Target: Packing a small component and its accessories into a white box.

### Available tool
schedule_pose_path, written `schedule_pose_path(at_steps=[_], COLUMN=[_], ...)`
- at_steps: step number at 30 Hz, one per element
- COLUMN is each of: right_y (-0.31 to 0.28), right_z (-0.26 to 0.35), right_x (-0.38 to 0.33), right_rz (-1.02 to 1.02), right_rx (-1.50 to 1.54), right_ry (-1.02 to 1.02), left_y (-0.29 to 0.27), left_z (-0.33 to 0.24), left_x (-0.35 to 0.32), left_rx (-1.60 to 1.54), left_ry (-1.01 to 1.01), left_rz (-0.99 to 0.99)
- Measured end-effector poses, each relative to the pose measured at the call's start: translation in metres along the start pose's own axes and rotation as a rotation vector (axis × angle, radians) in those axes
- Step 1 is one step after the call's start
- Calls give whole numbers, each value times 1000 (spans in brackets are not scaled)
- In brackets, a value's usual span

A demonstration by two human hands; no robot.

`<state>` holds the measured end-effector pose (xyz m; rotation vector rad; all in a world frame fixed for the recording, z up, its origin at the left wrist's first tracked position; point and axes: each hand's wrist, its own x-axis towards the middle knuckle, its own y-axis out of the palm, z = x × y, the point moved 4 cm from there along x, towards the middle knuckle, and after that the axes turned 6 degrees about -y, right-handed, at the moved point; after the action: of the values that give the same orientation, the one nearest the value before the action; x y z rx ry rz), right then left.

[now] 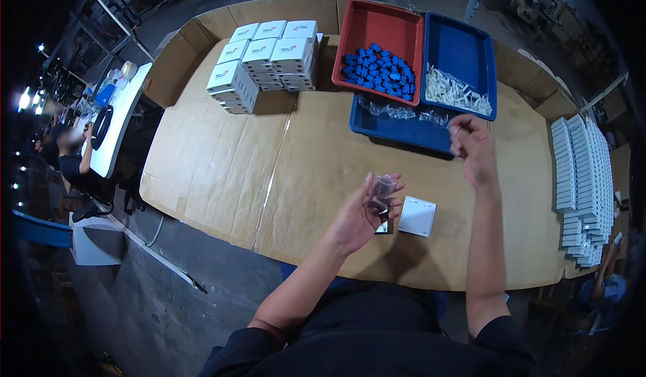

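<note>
My left hand is closed around a small clear plastic bag, palm turned up, above the cardboard-covered table. Just right of it lies a flat white square plate; part of another pale piece shows beneath my left fingers. My right hand hovers at the right end of the lower blue tray, fingertips pinched together. Whatever is between those fingertips is too small to make out. Clear plastic bags lie in that lower tray.
A red tray holds blue plastic parts; a blue tray beside it holds white parts. White boxes are stacked at the far left, and flat white pieces at the right edge. A person sits at another table.
</note>
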<state>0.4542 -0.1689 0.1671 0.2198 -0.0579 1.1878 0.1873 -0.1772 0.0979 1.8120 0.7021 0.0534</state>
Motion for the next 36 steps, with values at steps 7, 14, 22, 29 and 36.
schedule_pose_path(at_steps=[7,14,22,29,36], right_y=[73,86,97,98,84], right_z=[9,37,33,19,13], right_x=[-60,-59,-56,-62,-70], right_rz=[262,507,844,937,885], right_rx=[-230,-566,-597,-502,-411], right_ry=[-35,73,-128,49,49], left_y=[-2,9,-1,-4,-13], left_z=[-2,-2,7,6,21], left_x=[-7,-15,-16,-13,-5], left_rx=[83,277,323,272,229], left_ry=[35,33,15,6,-21], left_rz=[-39,-107,-132,-78,-50])
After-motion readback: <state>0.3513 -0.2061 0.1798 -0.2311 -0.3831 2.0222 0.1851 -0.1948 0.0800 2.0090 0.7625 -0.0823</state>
